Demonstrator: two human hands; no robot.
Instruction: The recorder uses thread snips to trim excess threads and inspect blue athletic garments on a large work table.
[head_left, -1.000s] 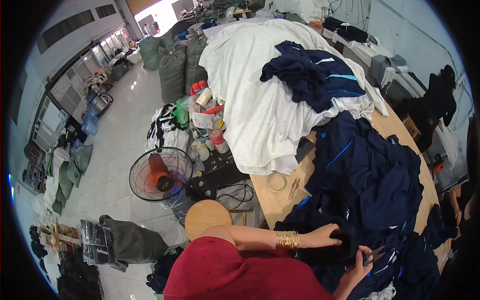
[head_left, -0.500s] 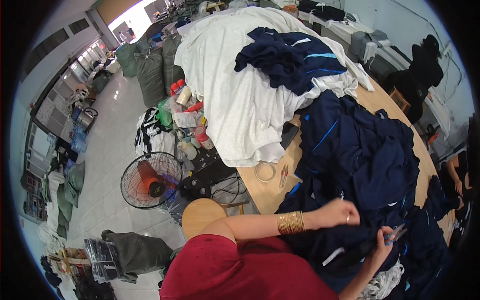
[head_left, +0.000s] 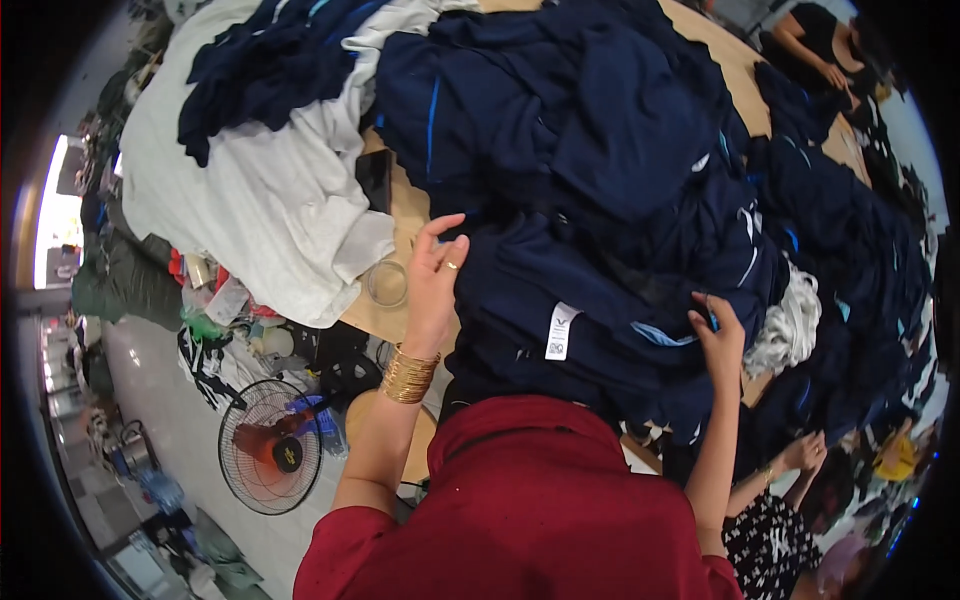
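A navy garment lies spread in front of me, with a white label and a light blue trim strip facing up. Over its left edge, my left hand is raised with thumb and forefinger apart, and I see nothing in it. My right hand rests at the garment's right side, fingers curled. Between those fingers shows the blue of the thread snips; their blades are not plain to see against the dark cloth. More navy garments are heaped just beyond.
A white cloth pile covers the table's left part, near a dark phone and a clear round dish. White strips bunch at the right. A fan stands on the floor at left. Other people work at the right.
My view has swung right. My left hand has moved away from the right hand, to the garment's left edge. The garment now lies flatter, its label and blue trim showing. The snips' blades no longer show clearly.
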